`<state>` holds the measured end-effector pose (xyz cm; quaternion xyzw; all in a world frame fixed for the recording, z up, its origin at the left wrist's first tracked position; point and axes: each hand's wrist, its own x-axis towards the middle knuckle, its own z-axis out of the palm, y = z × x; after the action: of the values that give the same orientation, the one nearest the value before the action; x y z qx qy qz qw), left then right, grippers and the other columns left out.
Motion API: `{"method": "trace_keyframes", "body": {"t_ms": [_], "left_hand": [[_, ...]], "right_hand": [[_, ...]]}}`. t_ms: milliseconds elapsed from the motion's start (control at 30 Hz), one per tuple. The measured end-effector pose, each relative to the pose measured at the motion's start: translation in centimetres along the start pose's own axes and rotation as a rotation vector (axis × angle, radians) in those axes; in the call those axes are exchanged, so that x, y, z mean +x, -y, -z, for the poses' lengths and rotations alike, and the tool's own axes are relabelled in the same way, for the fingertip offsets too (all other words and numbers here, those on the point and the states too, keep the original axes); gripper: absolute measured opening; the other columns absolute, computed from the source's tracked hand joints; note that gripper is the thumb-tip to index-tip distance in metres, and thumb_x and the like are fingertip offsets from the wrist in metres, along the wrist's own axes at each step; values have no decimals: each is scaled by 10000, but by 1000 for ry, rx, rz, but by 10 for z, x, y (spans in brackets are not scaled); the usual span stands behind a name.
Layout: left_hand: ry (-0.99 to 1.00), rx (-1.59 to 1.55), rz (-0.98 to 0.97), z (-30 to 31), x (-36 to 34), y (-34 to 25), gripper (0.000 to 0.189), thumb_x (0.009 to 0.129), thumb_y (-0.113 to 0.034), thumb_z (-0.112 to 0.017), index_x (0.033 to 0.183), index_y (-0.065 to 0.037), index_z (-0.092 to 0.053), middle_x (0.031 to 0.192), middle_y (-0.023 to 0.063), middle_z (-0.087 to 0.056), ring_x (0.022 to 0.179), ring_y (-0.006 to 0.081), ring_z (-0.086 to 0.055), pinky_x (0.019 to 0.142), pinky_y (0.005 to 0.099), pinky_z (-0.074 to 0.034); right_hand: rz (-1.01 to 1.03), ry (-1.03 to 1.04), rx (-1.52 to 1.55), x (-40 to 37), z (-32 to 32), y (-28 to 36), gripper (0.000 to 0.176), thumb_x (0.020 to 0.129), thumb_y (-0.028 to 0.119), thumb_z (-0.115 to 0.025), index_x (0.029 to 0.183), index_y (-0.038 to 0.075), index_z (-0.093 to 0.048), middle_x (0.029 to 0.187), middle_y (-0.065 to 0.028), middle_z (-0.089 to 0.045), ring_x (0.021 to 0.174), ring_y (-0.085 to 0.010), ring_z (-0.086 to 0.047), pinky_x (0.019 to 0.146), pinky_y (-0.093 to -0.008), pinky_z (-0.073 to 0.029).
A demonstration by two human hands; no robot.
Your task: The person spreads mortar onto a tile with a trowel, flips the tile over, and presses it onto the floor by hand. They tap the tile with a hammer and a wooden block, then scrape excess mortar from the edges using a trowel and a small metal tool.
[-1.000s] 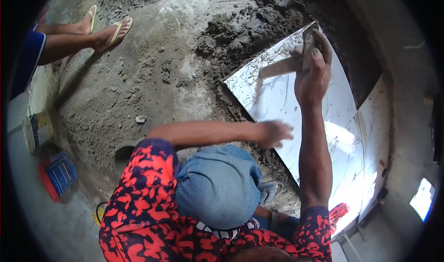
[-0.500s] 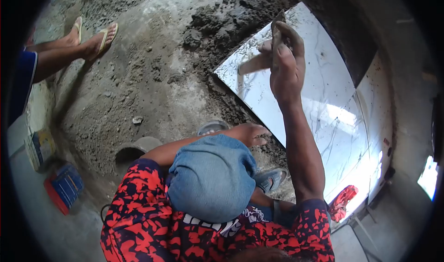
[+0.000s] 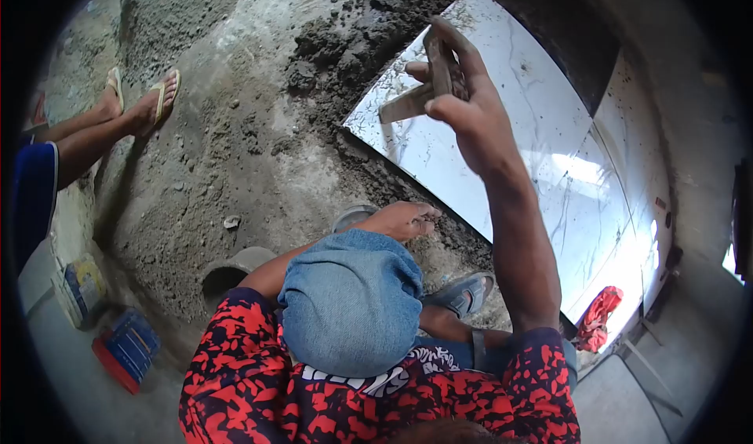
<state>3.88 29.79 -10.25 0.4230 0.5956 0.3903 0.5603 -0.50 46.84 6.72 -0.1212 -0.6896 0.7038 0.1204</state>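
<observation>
My right hand (image 3: 471, 103) is closed around a dirty, T-shaped wooden tool (image 3: 404, 105), its free arm pointing left over the tile's corner. Beneath it lies a large white tile (image 3: 525, 75) with grey veins, specks of mortar scattered along its upper left edge. My left hand (image 3: 406, 221) hangs past my denim-covered knee, palm down, its fingers loosely apart and holding nothing. Its fingertips are close to the tile's lower left edge, over the dark mortar (image 3: 463, 236).
Clumps of wet mortar (image 3: 337, 60) lie along the tile's left side. A round pipe end (image 3: 227, 275) opens beside my left arm. Another person's sandalled feet (image 3: 153, 107) stand at upper left. Two containers (image 3: 129, 350) sit at lower left, a crumpled red wrapper (image 3: 600, 318) at right.
The view has shifted a little. My right hand has turned, with the wooden tool still in it over the tile. My left hand stays beside the tile edge.
</observation>
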Motion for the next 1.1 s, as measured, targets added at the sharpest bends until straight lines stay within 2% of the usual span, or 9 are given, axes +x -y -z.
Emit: {"method": "trace_keyframes", "body": {"t_ms": [167,267,367,500,633,733,767,933,1100], "left_hand": [[2,-59,113,3,-10,-4,449,916,-310,-560,1269,-36,-513,1211,201,-578,1090,318,-573,929,399,-441],[-13,-98,130,0,-13,5,457,921,-316,-556,1272,-27,-509,1206,200,-581,1096,306,-574,929,393,-443],[-16,-123,130,-4,-12,5,463,921,-318,-557,1269,-16,-506,1197,199,-586,1102,298,-572,933,384,-442],[-29,-112,101,-5,-12,6,475,922,-328,-559,1268,-8,-500,1206,191,-585,1117,288,-565,940,385,-438],[-134,-297,183,2,-30,13,474,925,-334,-551,1266,-9,-503,1201,171,-587,1104,262,-564,947,376,-429],[-195,-300,209,8,-34,10,452,929,-326,-540,1254,-13,-513,1177,143,-591,1077,228,-558,939,361,-421],[-185,-339,231,11,-34,8,445,927,-315,-543,1251,-11,-514,1164,128,-593,1062,215,-554,933,353,-418],[-332,-461,303,24,-46,-10,386,940,-256,-531,1232,-3,-534,1128,136,-616,1079,233,-571,910,360,-451],[-752,-563,2,53,-43,4,279,954,-202,-498,1130,6,-558,1039,112,-634,906,182,-624,807,302,-486]], "right_hand": [[-156,187,27,14,29,10,678,726,161,-667,1355,68,-433,1159,-124,-551,1099,-212,-540,940,-350,-455],[5,-7,-252,4,8,0,593,807,205,-640,1362,115,-449,1039,-113,-581,950,-210,-582,907,-338,-468],[43,-79,-169,-4,-16,-2,594,854,154,-598,1406,100,-386,1276,-164,-551,1131,-249,-565,989,-336,-436],[144,-32,-308,-4,-17,18,613,864,123,-636,1417,104,-373,1306,-159,-521,1107,-213,-561,958,-326,-447],[446,-127,-226,-19,-15,51,546,840,-7,-602,1358,41,-435,1199,-161,-599,968,-173,-620,875,-301,-517],[98,-78,-344,-9,-17,20,442,866,44,-514,1307,73,-525,1083,-121,-674,686,-123,-627,652,-281,-525],[187,-61,-515,-1,-19,12,436,875,67,-494,1310,66,-520,1081,-135,-673,589,-123,-573,580,-300,-509],[305,-142,-76,-15,-14,34,449,836,-28,-551,1277,56,-542,1189,-138,-624,1081,-173,-602,923,-270,-468],[-20,91,-410,-3,-8,23,536,827,-41,-519,1349,66,-464,1309,-144,-531,1107,-191,-575,928,-297,-502]]}}
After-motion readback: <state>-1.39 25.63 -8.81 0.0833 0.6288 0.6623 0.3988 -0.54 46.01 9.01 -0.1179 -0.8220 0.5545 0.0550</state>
